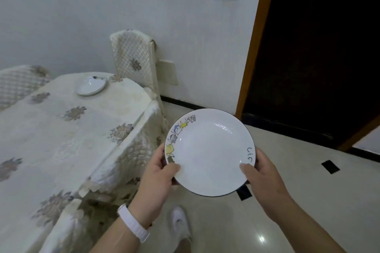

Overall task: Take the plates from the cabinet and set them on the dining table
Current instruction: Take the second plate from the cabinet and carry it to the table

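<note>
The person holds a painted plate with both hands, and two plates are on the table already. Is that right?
Not quite. The head view shows only one there: the far plate sits on the table, near its far end. The rest is right: the left hand and the right hand hold the painted plate by its rim.

**Colours on my feed**

I see the plate [209,154] white with a dark rim. It has a cartoon strip in yellow, blue and grey along its left edge and black lettering on the right. The far plate [91,86] is white too. The cloth [51,121] is cream with grey-brown flowers, the chair cover [131,55] cream and diamond-quilted. The door [318,57] is near black, its frame [257,37] orange-brown. The floor [308,181] is cream with black squares [330,167]. The strap [133,226] and shoe [181,222] are white.
</note>
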